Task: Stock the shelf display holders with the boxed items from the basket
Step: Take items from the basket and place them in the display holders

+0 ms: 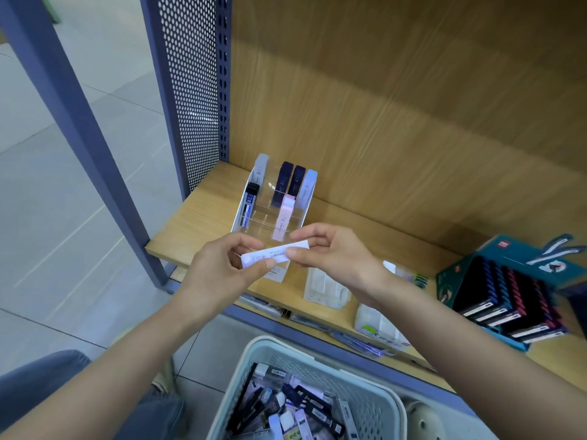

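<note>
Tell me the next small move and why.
Probably tip the slim white box, pinched between left hand and right hand, upright and slide it into a free front slot of the clear tiered acrylic holder, which stands only partly filled.

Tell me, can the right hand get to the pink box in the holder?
Probably yes: the pink box stands just beyond the right hand, nothing between them. But its grip is busy pinching the white box.

Head-worn view, facing forward and down, close above shelf (190, 230), basket (362, 404)
</note>
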Demonstrator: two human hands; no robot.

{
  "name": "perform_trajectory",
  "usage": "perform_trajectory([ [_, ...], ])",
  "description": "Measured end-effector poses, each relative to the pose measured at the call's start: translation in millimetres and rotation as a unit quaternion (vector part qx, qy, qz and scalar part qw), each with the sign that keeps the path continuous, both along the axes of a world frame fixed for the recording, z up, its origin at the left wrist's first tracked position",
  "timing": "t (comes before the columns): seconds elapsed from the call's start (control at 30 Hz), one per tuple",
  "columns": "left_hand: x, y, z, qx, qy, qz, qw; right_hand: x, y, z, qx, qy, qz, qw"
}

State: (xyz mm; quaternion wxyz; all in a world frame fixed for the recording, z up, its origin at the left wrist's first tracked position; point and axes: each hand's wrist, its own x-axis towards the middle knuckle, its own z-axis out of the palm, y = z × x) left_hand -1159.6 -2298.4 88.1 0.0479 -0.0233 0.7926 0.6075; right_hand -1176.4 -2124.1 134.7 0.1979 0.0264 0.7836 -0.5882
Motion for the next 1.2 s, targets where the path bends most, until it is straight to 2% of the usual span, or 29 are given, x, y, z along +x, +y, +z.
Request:
perform_trajectory([
  [0.17, -6, 0, 6, -0.05, 0.051, -0.023, 0.997, 1, 9, 6, -0.026, 0.032, -0.017, 0.999],
  [0.23, -13, 0, 7, -0.086, 0.091, -0.041, 0.991, -5, 11, 4, 0.054, 0.08, 0.021, 0.995],
  [0.33, -25, 1, 11, -0.115, 0.13, -0.081, 0.981, -11, 7, 0, 0.205, 0.176, 0.105, 0.957],
  [0.5, -49, 1, 14, -0.122, 0.157, -0.11, 0.974, -28, 2, -5, 0.298, 0.208, 0.156, 0.919],
  [0.57, -60, -3, 13, -0.19, 0.207, -0.121, 0.952, -43, 6, -8, 0.314, 0.208, 0.128, 0.918],
  [0.63, -77, -10, 10, -0.269, 0.247, -0.113, 0.924, -59, 14, -10, 0.295, 0.211, 0.045, 0.931],
  [0.73, -102, -13, 7, -0.36, 0.264, -0.132, 0.885, -84, 24, -10, 0.26, 0.236, -0.071, 0.934],
  [0.83, -118, -10, -2, -0.418, 0.255, -0.168, 0.855, -108, 27, -13, 0.199, 0.25, -0.125, 0.939],
  [0.97, -127, -12, -21, -0.446, 0.241, -0.226, 0.832, -129, 21, -26, 0.211, 0.259, -0.125, 0.934],
  [1.1, -128, -17, -32, -0.443, 0.239, -0.231, 0.833, -137, 19, -36, 0.315, 0.29, -0.069, 0.901],
  [1.2, -129, -16, -33, -0.445, 0.241, -0.228, 0.832, -139, 18, -38, 0.335, 0.301, -0.052, 0.891],
])
